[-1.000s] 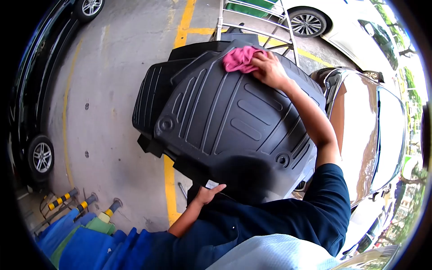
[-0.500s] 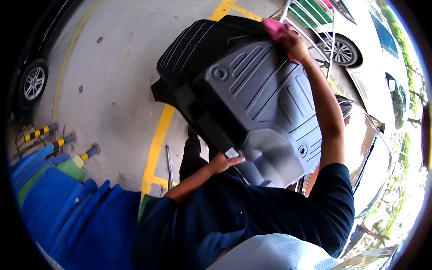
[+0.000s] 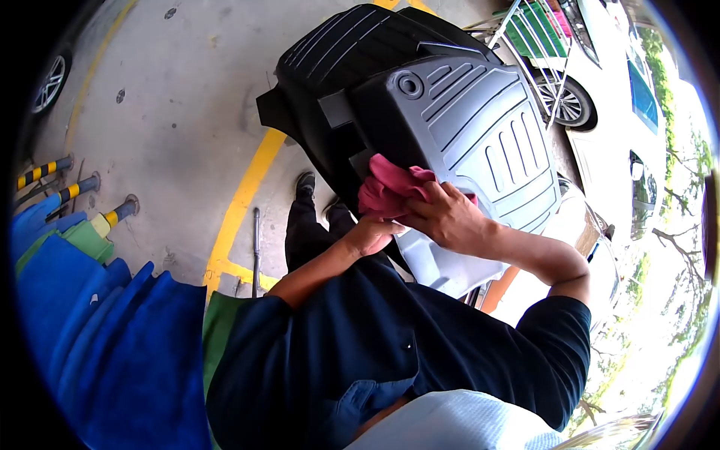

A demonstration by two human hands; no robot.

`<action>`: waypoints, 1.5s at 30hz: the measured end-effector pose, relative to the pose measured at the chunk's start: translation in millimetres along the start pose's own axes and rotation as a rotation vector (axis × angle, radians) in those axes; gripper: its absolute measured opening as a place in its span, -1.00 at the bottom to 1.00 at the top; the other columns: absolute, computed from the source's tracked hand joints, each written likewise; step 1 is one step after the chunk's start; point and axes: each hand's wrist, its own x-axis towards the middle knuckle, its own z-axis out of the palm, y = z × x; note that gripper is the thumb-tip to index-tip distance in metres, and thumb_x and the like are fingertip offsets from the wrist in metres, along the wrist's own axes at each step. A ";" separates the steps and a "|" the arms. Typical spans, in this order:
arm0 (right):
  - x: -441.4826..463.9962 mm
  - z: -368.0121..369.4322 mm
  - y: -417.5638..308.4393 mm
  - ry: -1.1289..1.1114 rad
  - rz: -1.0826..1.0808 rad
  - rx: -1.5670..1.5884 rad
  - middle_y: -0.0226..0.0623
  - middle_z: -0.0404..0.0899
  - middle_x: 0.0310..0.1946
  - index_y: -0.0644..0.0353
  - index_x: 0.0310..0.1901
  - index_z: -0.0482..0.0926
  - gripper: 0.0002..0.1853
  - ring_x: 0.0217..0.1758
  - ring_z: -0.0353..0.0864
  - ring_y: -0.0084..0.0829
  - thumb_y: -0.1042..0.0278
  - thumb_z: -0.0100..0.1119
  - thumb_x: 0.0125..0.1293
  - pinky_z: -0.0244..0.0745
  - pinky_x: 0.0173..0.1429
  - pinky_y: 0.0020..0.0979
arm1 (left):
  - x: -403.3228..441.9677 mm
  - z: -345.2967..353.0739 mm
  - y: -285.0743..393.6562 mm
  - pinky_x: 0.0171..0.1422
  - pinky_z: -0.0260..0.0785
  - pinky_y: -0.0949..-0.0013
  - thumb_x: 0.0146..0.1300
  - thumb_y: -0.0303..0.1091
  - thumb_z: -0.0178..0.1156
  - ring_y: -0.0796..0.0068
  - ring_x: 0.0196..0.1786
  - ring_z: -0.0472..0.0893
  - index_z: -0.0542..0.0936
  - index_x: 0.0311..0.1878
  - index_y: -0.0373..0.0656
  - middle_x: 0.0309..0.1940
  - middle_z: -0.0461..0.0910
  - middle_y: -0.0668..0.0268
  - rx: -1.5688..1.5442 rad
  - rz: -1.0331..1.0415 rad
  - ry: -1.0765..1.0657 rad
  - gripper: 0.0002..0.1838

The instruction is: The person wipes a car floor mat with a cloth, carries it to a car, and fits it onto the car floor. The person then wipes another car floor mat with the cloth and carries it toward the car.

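A black moulded car mat with raised ribs and round eyelets is tilted up before me, with more black mat sections behind its left side. My right hand is closed on a crumpled pink cloth near the mat's lower left edge. Just below the cloth, my left hand holds the edge of the mat, its fingers partly hidden. The two hands are close together, and the cloth lies between them and the mat.
Blue cloths and a green cloth hang at the lower left near striped posts. A metal rack and a white car stand at the upper right. A metal rod lies by my feet.
My right hand has come down with the pink cloth from the mat's far edge to beside my left hand. The mat has turned and shifted up and right in view.
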 end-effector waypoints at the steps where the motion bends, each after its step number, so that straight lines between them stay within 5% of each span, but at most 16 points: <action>1: 1.3 -0.9 -1.2 -0.009 0.005 0.042 -0.41 0.52 -0.18 -0.07 -0.11 0.63 -0.74 -0.05 0.44 -0.22 0.26 0.07 0.16 0.43 -0.08 -0.34 | 1.1 0.6 -3.2 0.31 0.31 0.30 -0.01 -0.74 0.13 0.41 0.25 0.42 0.34 0.31 -0.11 0.14 0.43 0.33 -0.023 0.004 0.004 -0.28; 3: 48.4 -7.4 16.2 0.090 0.096 -0.108 -0.34 0.51 -0.30 0.04 -0.24 0.59 -0.82 -0.12 0.47 -0.25 0.25 0.11 0.13 0.45 -0.12 -0.33 | 0.4 -15.5 -16.3 0.28 0.31 0.29 -0.03 -0.72 0.13 0.43 0.20 0.45 0.41 0.22 -0.11 0.07 0.48 0.33 -0.015 -0.031 -0.038 -0.35; 4: 72.4 4.0 32.9 0.133 0.132 -0.099 -0.33 0.52 -0.29 0.05 -0.24 0.58 -0.82 -0.12 0.47 -0.24 0.26 0.10 0.15 0.45 -0.12 -0.29 | 7.2 -46.7 -23.5 0.27 0.32 0.27 -0.04 -0.71 0.14 0.44 0.17 0.47 0.46 0.14 -0.11 0.03 0.50 0.33 0.051 -0.086 -0.243 -0.42; 10: 51.3 35.1 -15.5 0.100 0.148 -0.079 -0.16 0.45 -0.20 0.09 -0.14 0.52 -0.73 -0.20 0.53 -0.17 0.25 0.16 0.10 0.54 -0.22 -0.29 | 2.3 -8.5 3.4 0.38 0.25 0.21 0.02 -0.71 0.15 0.37 0.33 0.35 0.41 0.23 -0.13 0.12 0.47 0.32 -0.036 -0.042 -0.150 -0.38; 13: -11.8 11.5 -34.5 -0.148 0.131 0.150 -0.19 0.47 -0.22 0.08 0.00 0.53 -0.66 -0.20 0.53 -0.17 0.27 0.19 0.16 0.58 -0.16 -0.25 | 3.4 -6.0 7.6 0.45 0.19 0.16 0.13 -0.73 0.13 0.33 0.34 0.35 0.32 0.30 -0.11 0.15 0.47 0.30 -0.035 -0.016 -0.281 -0.37; 16: -27.9 -13.1 -20.0 -0.456 0.143 0.085 -0.20 0.55 -0.25 0.07 -0.13 0.65 -0.78 -0.19 0.56 -0.19 0.27 0.15 0.23 0.60 -0.14 -0.24 | 17.6 -24.6 -8.1 0.35 0.30 0.28 0.19 -0.66 0.21 0.42 0.18 0.50 0.35 0.26 -0.12 0.14 0.47 0.33 0.175 0.069 -0.313 -0.44; 18: -3.1 -22.0 11.5 -0.195 0.243 0.174 -0.25 0.52 -0.25 0.09 -0.21 0.67 -0.81 -0.17 0.53 -0.21 0.32 0.15 0.16 0.58 -0.13 -0.26 | 20.8 -28.9 -18.0 0.32 0.30 0.30 0.19 -0.61 0.26 0.47 0.17 0.48 0.31 0.31 -0.13 0.14 0.46 0.37 0.165 0.065 -0.123 -0.39; 20: 48.6 -45.0 41.3 0.006 0.099 0.155 -0.26 0.46 -0.27 0.13 -0.32 0.63 -0.82 -0.13 0.44 -0.21 0.37 0.13 0.01 0.51 -0.09 -0.28 | 16.7 -7.4 -12.4 0.31 0.30 0.31 0.20 -0.57 0.28 0.50 0.17 0.46 0.28 0.33 -0.13 0.15 0.45 0.39 0.144 0.134 0.023 -0.36; 24: 126.5 -32.5 74.9 0.280 -0.133 0.037 -0.29 0.45 -0.19 0.10 -0.36 0.57 -0.88 -0.11 0.42 -0.24 0.30 0.12 0.09 0.47 -0.07 -0.29 | 12.9 -32.7 -21.6 0.17 0.36 0.40 0.20 -0.51 0.32 0.58 0.04 0.51 0.38 0.24 -0.13 -0.02 0.53 0.44 0.192 0.072 -0.058 -0.46; 26: 138.0 -21.5 97.6 0.161 -0.128 -0.119 -0.36 0.52 -0.05 0.00 -0.30 0.69 -0.83 -0.05 0.45 -0.20 0.27 0.10 0.16 0.48 -0.01 -0.31 | 12.0 -16.9 -17.3 0.13 0.38 0.47 0.23 -0.54 0.29 0.61 -0.02 0.53 0.47 0.13 -0.15 -0.09 0.56 0.46 0.345 0.117 0.064 -0.60; 30: 121.9 -7.6 192.8 0.066 -0.018 0.238 -0.34 0.59 -0.05 -0.09 -0.11 0.70 -0.71 0.08 0.52 -0.27 0.39 0.03 0.22 0.45 0.11 -0.26 | 12.8 -14.1 -12.9 0.14 0.39 0.49 0.28 -0.56 0.22 0.61 0.01 0.54 0.51 0.11 -0.17 -0.01 0.57 0.40 0.349 0.115 0.107 -0.67; 35: 89.5 -1.6 274.7 -0.013 0.125 0.310 -0.16 0.60 -0.33 0.24 -0.27 0.62 -0.87 -0.20 0.57 -0.24 0.48 0.11 0.16 0.47 -0.04 -0.29 | 13.2 -10.6 -9.6 0.18 0.38 0.44 0.27 -0.59 0.19 0.54 0.04 0.56 0.50 0.13 -0.18 0.01 0.58 0.36 0.392 0.108 0.143 -0.65; 38: 57.3 -3.0 301.6 -0.141 0.362 0.575 -0.13 0.59 -0.35 0.27 -0.27 0.61 -0.87 -0.26 0.55 -0.28 0.47 0.14 0.15 0.46 -0.12 -0.32 | 14.5 -2.3 -13.0 0.18 0.38 0.45 0.25 -0.60 0.19 0.52 0.05 0.56 0.52 0.11 -0.25 0.01 0.58 0.32 0.283 0.124 0.224 -0.66; 39: 49.4 3.0 315.3 -0.155 0.380 0.565 -0.10 0.67 -0.29 0.20 -0.12 0.63 -0.74 -0.24 0.59 -0.19 0.32 0.11 0.20 0.46 -0.07 -0.29 | 15.1 -4.6 -14.0 0.23 0.36 0.40 0.24 -0.63 0.18 0.48 0.09 0.54 0.49 0.16 -0.22 0.05 0.56 0.31 0.281 0.101 0.223 -0.60; 42: 18.7 6.7 344.2 -0.135 0.454 0.572 -0.09 0.67 -0.29 0.20 -0.14 0.65 -0.75 -0.25 0.61 -0.23 0.35 0.10 0.20 0.47 -0.08 -0.30 | 19.0 -9.2 -14.1 0.34 0.30 0.30 0.20 -0.68 0.15 0.39 0.19 0.49 0.40 0.26 -0.17 0.14 0.49 0.30 0.302 0.041 0.229 -0.48; 45: -27.2 21.2 380.1 0.175 0.482 0.304 -0.14 0.67 -0.29 0.13 -0.18 0.69 -0.79 -0.22 0.64 -0.21 0.39 0.13 0.18 0.51 -0.09 -0.32 | 19.8 -8.3 -14.9 0.42 0.22 0.24 0.16 -0.68 0.13 0.30 0.26 0.45 0.34 0.31 -0.21 0.20 0.45 0.23 0.365 0.034 0.270 -0.41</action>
